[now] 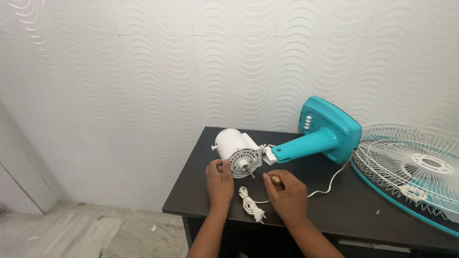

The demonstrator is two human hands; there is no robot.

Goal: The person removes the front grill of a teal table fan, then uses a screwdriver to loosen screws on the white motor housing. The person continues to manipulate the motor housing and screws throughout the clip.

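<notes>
- White cylindrical fan motor housing (237,152) with a perforated face and a short metal shaft lies on its side near the back left of the dark rectangular table (344,205); I see it joined at its right to the teal plastic fan neck and base (325,136).
- That teal base is tipped over, its control panel with white buttons facing the camera, close to the wavy-patterned white wall (143,71).
- At the far right I see the white wire fan guard with teal rim (416,169) lying on the table and overhanging its edge, well apart from both hands.
- A white power cord (330,184) runs from the base across the table; its coiled end with plug (251,204) lies between my two wrists, near the front edge.
- A small screw (377,211) lies on the table near the guard.
- Nothing stands between my hands and the motor.
- My left hand (219,181) is partly curled, fingertips touching the lower left rim of the motor face.
- My right hand (287,193) is closed around a yellow-handled tool (276,180), only its butt end showing; it sits just in front of the motor shaft, apart from it.
</notes>
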